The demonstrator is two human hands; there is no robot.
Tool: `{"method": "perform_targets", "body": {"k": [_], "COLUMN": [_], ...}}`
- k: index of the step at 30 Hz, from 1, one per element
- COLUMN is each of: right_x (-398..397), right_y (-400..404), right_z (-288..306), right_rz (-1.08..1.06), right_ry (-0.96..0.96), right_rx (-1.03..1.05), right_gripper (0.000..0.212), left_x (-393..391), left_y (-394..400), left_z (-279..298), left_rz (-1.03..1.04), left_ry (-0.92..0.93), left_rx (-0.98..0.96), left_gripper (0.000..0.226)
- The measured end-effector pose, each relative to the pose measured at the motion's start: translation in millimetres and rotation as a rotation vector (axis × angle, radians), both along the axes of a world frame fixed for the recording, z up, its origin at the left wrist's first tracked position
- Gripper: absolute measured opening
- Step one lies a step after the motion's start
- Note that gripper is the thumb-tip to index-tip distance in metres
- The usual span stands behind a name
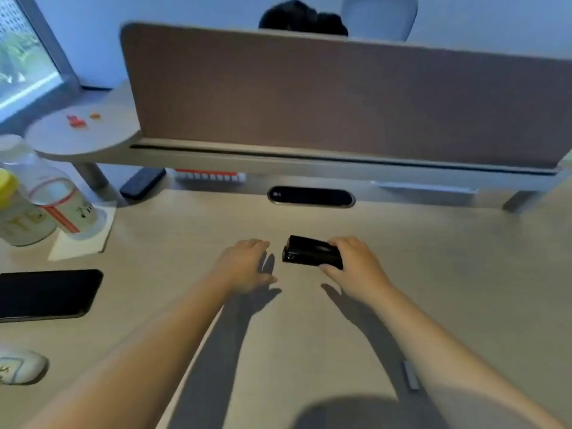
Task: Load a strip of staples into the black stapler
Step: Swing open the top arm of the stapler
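The black stapler (309,252) lies closed on the light wooden desk (433,258), its nose pointing left. My right hand (356,267) grips its right end, fingers over the top and thumb at the near side. My left hand (244,267) hovers just left of the stapler, fingers curled loosely, holding nothing and apart from it. A short grey strip of staples (410,375) lies on the desk near the front, beside my right forearm.
A black phone (46,294) lies at the left edge. Two bottles (40,199) stand on a napkin at the far left. A white case (18,366) sits front left. A brown partition (340,97) and a cable slot (311,196) close the back.
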State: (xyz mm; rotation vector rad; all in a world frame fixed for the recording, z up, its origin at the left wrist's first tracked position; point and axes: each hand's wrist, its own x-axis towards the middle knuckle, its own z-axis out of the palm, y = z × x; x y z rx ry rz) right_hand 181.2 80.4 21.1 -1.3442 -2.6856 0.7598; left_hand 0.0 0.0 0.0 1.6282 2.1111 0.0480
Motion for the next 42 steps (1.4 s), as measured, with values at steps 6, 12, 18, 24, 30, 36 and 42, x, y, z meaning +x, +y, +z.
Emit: {"method": "perform_targets", "body": {"k": [6, 12, 18, 24, 30, 36, 42], "right_x": [-30.9, -43.8, -45.3, -40.3, -25.6, -10.1, 15.9], "right_y": [12.5, 23.6, 29.7, 30.0, 28.8, 29.3, 36.0], "right_z": [-34.3, -54.8, -59.1, -49.0, -36.6, -42.9, -41.4], "right_rz": [-0.062, -0.113, -0.133, -0.184, -0.314, -0.435, -0.52], "right_ry": [0.039, 0.116, 0.264, 0.523, 0.789, 0.856, 0.907], "right_rx": [0.031, 0.052, 0.006, -0.184, -0.215, -0.088, -0.099], "right_gripper": [0.053, 0.045, 0.028, 0.024, 0.02, 0.031, 0.052], "left_x": [-1.8, -7.4, -9.1, -8.5, -8.2, -4.6, 3.9], "left_y": [31.7, 44.5, 48.2, 48.6, 47.5, 43.3, 37.2], "left_z": [-39.2, -63.2, -69.4, -68.0, -66.6, -65.0, -65.0], "left_rz": [0.079, 0.133, 0.196, 0.193, 0.186, 0.187, 0.213], "left_ry": [-0.166, -0.237, -0.278, -0.286, -0.286, -0.29, -0.275], "left_rx": [0.121, 0.341, 0.416, 0.396, 0.385, 0.38, 0.399], "left_gripper": [0.078, 0.052, 0.04, 0.04, 0.04, 0.04, 0.041]}}
